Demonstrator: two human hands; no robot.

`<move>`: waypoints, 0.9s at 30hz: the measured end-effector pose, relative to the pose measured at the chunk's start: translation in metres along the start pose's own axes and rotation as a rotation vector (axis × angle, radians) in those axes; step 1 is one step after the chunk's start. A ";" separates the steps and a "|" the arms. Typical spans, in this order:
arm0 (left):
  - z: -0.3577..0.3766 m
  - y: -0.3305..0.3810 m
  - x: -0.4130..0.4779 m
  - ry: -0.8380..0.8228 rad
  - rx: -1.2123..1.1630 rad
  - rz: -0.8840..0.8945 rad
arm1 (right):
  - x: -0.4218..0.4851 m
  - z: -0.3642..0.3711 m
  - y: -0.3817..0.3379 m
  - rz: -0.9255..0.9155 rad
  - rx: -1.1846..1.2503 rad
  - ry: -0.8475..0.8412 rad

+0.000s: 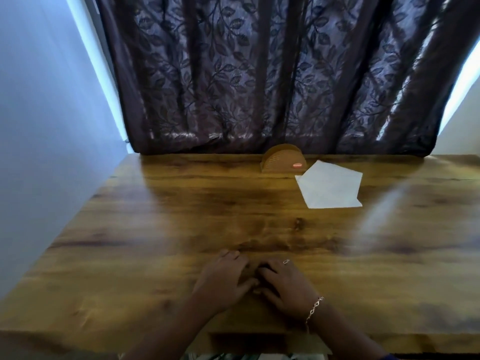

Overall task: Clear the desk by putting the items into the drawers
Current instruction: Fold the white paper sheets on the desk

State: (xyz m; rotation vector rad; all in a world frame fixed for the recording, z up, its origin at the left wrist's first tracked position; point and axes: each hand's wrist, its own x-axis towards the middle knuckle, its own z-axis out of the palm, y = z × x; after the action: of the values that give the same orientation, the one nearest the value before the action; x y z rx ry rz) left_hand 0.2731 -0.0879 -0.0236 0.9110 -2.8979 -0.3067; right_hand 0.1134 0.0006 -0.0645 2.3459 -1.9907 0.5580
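Our left hand point(224, 279) and right hand point(284, 283) lie relaxed and empty at the near edge of the desk point(130, 229) — idle, we judge — while the white paper point(330, 187) and wooden holder point(281, 161) sit far back, not yet cleared.

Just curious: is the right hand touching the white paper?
Apart. The head view shows bare desk between the right hand and the paper.

Nothing can be read. The only label is a small red oval sticker point(297, 165) on the front of the wooden holder point(281, 158), at one o'clock on the desk point(155, 216) by its far edge. Its pale lettering is too blurred to make out.
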 end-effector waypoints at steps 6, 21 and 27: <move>0.002 0.012 0.073 -0.031 -0.185 0.078 | 0.002 -0.011 0.049 0.173 -0.003 0.075; -0.010 0.054 0.188 -0.146 -0.257 0.151 | 0.002 -0.085 0.197 0.961 0.283 0.329; 0.001 0.084 0.233 -0.156 -0.256 0.104 | 0.020 -0.119 0.287 1.096 0.314 0.290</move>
State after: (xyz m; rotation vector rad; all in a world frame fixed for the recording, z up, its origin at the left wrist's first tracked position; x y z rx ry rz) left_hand 0.0356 -0.1538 -0.0008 0.7224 -2.9356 -0.7507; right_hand -0.1900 -0.0447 -0.0101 0.9193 -3.0111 1.1814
